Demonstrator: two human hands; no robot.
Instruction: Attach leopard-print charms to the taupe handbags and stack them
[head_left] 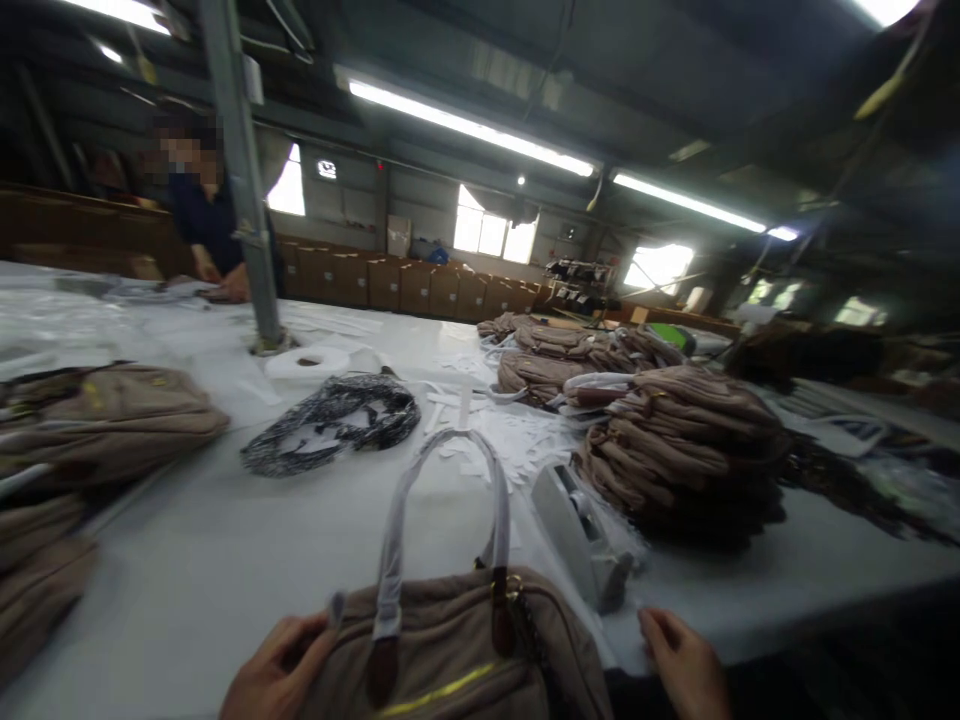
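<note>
A taupe fabric handbag (450, 640) stands at the table's front edge. It has a yellow zip strip and brown leather tabs, and its looped handle (395, 530) is wrapped in pale covering. My left hand (281, 665) grips the bag's left upper end between thumb and fingers. Off the bag's right side, apart from it, is my right hand (682, 660), its fingertips pressed together; whatever they may hold is too small to make out. Just beyond that hand sits a grey tape dispenser (574, 535).
Taupe bags are piled on the right (675, 450), and more bags (127, 410) lie at left. A bundle of black-and-white cords (330, 425), a white roll (307, 362) and scattered white slips (517, 435) lie between. A metal post (244, 180) rises from the table; a co-worker (202, 220) stands behind.
</note>
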